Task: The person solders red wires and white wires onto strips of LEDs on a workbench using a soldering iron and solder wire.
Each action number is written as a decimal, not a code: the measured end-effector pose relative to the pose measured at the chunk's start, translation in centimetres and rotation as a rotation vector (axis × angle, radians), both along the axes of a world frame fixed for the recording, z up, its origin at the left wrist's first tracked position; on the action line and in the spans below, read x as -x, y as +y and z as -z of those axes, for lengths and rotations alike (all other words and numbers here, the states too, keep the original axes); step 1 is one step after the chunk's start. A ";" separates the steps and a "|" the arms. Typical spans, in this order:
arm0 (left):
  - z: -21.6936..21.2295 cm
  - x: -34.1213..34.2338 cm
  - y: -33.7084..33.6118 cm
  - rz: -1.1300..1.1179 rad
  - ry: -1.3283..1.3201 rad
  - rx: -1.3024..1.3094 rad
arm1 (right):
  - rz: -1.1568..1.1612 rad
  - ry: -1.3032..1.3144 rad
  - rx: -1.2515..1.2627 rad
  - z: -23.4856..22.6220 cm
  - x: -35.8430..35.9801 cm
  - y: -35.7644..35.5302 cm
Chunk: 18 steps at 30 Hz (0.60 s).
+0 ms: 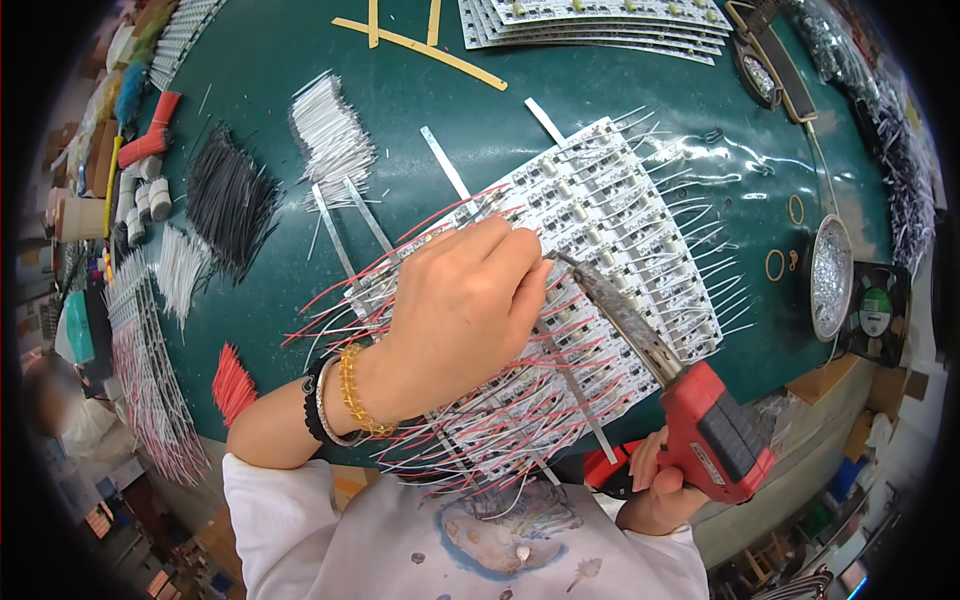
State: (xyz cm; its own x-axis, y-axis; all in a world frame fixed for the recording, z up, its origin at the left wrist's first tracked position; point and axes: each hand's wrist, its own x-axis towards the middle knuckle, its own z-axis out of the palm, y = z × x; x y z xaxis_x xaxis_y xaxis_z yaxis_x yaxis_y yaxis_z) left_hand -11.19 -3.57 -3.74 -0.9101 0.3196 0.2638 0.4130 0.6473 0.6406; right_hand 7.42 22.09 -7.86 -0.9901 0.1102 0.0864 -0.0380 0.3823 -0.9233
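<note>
in the head view, the left hand [462, 305] lies on top of a panel of small white circuit boards [610, 215] in the middle of the dark green table [470, 100]. its fingers are curled together with the tips pressed down on the panel, beside red wires [340, 290]; if something thin is pinched between the fingertips, i cannot tell. two bead bracelets, one black and one amber, sit on this wrist.

the right hand [655, 480] is at the lower right, near the table edge, and it is closed around the grip of a red soldering gun [715, 425]. the long metal tip of the gun [600, 290] points up and left, and its end comes just beside the fingertips of the left hand, over the panel.

many red and white wires stick out from both sides of the panel. further left on the table there are loose bundles of black wires [232, 195], white wires [330, 135] and short red wires [232, 385]. a stack of other board panels [600, 25] lies at the top edge. at the right side a round metal dish [831, 275] stands near a small black fan [877, 310].
</note>
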 end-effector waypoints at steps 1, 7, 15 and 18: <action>0.0 0.0 -0.1 -0.002 0.001 0.000 | -0.009 0.008 -0.040 0.2 -0.2 0.2; 0.1 -0.2 0.2 0.012 0.015 0.009 | 0.052 -0.039 0.520 -3.9 3.5 -3.8; -1.4 0.5 -1.1 -0.036 0.349 0.050 | 0.108 -0.030 0.560 -4.4 3.0 -4.2; -3.5 -0.5 -0.9 -0.039 0.217 -0.026 | 0.096 -0.008 0.553 -4.4 2.8 -3.4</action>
